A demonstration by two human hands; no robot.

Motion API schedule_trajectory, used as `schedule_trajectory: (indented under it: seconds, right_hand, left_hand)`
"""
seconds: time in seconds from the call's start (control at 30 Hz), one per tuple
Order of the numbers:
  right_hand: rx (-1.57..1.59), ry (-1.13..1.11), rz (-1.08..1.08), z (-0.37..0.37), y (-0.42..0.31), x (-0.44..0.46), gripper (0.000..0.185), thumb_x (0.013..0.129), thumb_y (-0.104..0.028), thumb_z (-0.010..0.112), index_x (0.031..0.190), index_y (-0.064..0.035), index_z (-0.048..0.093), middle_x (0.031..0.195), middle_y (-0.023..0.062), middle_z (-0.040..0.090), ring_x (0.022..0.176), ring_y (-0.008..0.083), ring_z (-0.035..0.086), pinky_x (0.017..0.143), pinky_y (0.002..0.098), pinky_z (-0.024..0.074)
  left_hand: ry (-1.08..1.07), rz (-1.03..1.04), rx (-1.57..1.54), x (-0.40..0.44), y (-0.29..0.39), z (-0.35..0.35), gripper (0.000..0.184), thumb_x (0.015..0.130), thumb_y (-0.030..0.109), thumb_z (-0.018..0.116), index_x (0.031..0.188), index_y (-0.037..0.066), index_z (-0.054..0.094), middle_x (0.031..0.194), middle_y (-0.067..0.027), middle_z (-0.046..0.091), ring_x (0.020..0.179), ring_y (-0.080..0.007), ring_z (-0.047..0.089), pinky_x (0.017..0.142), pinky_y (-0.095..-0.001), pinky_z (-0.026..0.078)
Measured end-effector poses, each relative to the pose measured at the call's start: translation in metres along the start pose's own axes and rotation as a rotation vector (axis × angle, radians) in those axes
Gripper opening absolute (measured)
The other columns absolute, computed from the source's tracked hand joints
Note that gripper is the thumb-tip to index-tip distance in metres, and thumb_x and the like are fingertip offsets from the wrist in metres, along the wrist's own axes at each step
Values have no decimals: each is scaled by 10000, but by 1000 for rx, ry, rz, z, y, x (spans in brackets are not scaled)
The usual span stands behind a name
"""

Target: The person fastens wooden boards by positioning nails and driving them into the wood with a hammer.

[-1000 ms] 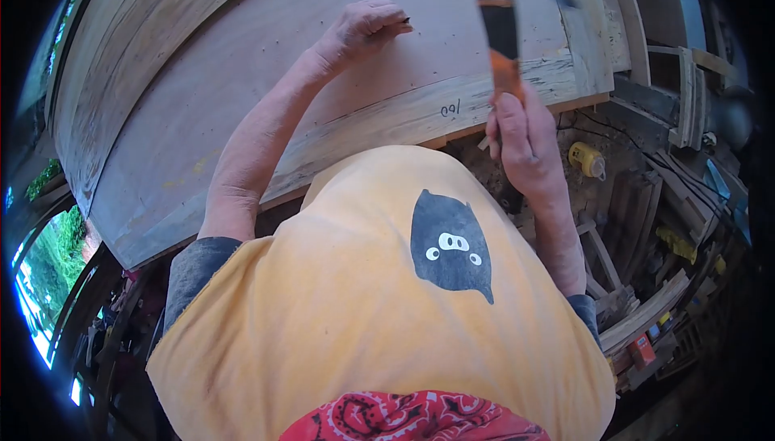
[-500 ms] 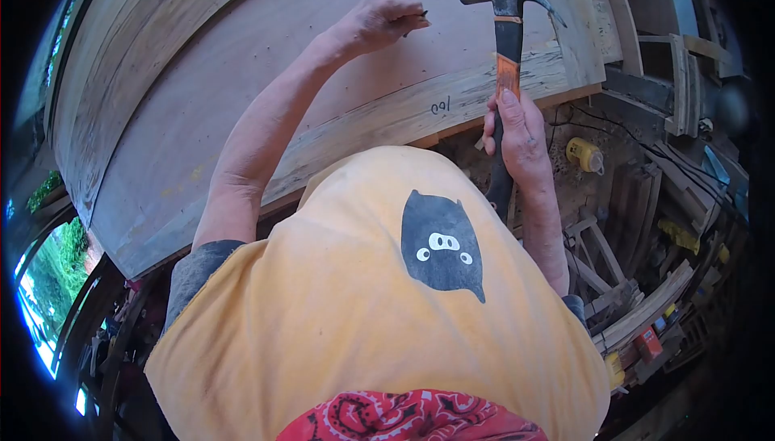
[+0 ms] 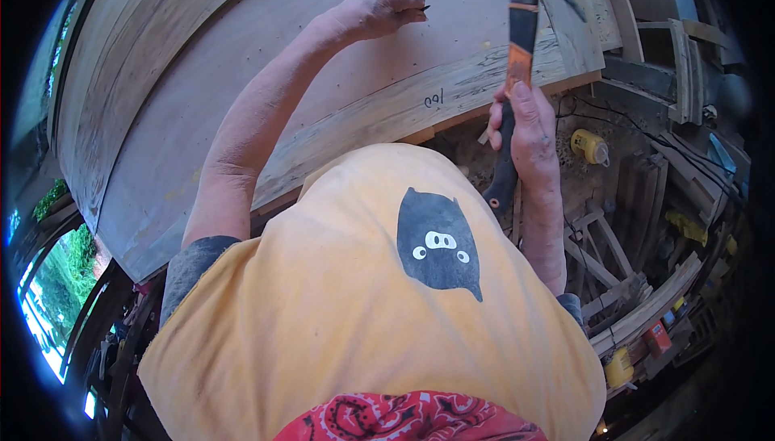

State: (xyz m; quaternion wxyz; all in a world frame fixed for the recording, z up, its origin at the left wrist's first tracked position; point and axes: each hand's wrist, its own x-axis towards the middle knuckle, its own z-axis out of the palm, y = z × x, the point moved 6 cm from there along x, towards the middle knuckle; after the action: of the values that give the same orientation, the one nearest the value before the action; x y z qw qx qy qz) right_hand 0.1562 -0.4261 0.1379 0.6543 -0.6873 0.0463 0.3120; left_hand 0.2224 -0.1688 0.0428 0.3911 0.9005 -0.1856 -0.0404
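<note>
My right hand (image 3: 533, 130) is wrapped round the black and orange handle of a claw hammer (image 3: 521, 33). The hammer stands head up, its claw pointing right, over the lower right part of a large wooden panel (image 3: 266, 62). Farther up, my left hand (image 3: 386, 10) is closed just above the panel's surface. From its pinched fingers pokes the thin dark tip of what looks like a nail (image 3: 427, 8); the rest is hidden. Small dark dots, like nail heads, are scattered over the panel.
A pale board marked with handwriting (image 3: 434, 100) runs along the panel's near edge. To the right are a yellow container (image 3: 589, 147), black cables, and stacked wood scraps (image 3: 605, 255). A yellow apron (image 3: 347, 280) covers my front.
The hammer and my right hand have shifted slightly up and to the right. My left hand has moved a little upward in view, still pinched.
</note>
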Motion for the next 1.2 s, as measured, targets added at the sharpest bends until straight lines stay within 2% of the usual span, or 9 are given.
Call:
schedule_trajectory:
  seconds: [0.27,0.53,0.57,0.67,0.83,0.93,0.97,1.07,1.2]
  right_hand:
    - [-110,-127,158,6,26,15,438,1087,-449,472,988,-31,556,706,24,555,507,101,527,486,244,438]
    - [150,61,-11,-6,7,23,392,1083,-416,475,1012,-37,548,699,30,557,509,106,539,477,255,448]
    - [-41,-41,75,-3,19,24,384,1086,-408,468,1004,-41,546,701,30,556,506,105,531,479,255,444]
    - [-121,-176,175,5,18,16,384,1090,-405,461,1001,-41,546,708,30,555,504,102,523,482,253,440]
    - [135,36,17,-11,-5,21,381,1089,-394,470,998,-32,548,697,36,551,496,125,523,481,256,439]
    - [90,-16,79,-5,17,27,384,1090,-394,466,986,-34,553,691,34,551,491,121,521,478,254,435]
    - [-129,-161,151,0,25,27,389,1090,-397,465,973,-37,554,687,28,552,489,114,519,475,252,431]
    - [-116,-145,245,-1,31,19,390,1091,-400,465,975,-39,557,692,25,554,491,107,516,475,251,428]
    - [82,-19,115,-16,21,21,412,1081,-426,479,1008,-26,548,697,41,550,500,118,514,482,255,429]
  left_hand:
    - [10,35,3,-3,-1,-2,186,993,202,671,944,28,628,779,-182,600,685,-363,536,651,-434,468]
    - [-33,-55,-16,-3,-1,-3,193,989,209,677,948,26,631,780,-183,594,684,-364,524,645,-429,461]
    - [-39,-50,-10,0,0,-2,196,988,211,678,950,25,630,780,-182,595,683,-364,522,645,-429,461]
    - [-47,-62,-47,-1,-1,-4,206,983,214,681,945,21,622,777,-185,598,679,-367,525,640,-438,458]
    - [-44,-59,6,1,2,-4,201,975,219,679,937,30,621,765,-185,606,685,-381,541,641,-446,467]
    - [-55,-55,7,2,1,-2,201,974,229,675,931,39,626,772,-187,615,690,-392,535,648,-442,472]
    - [-53,-50,3,4,1,-1,201,974,232,674,929,42,629,775,-188,618,691,-397,529,650,-441,472]
    - [-66,-57,31,-7,-1,0,206,979,218,679,908,32,622,726,-159,582,647,-332,508,636,-410,461]
    - [76,-147,-273,-9,-7,-9,215,990,179,683,876,21,591,673,-91,490,630,-197,453,612,-349,434]
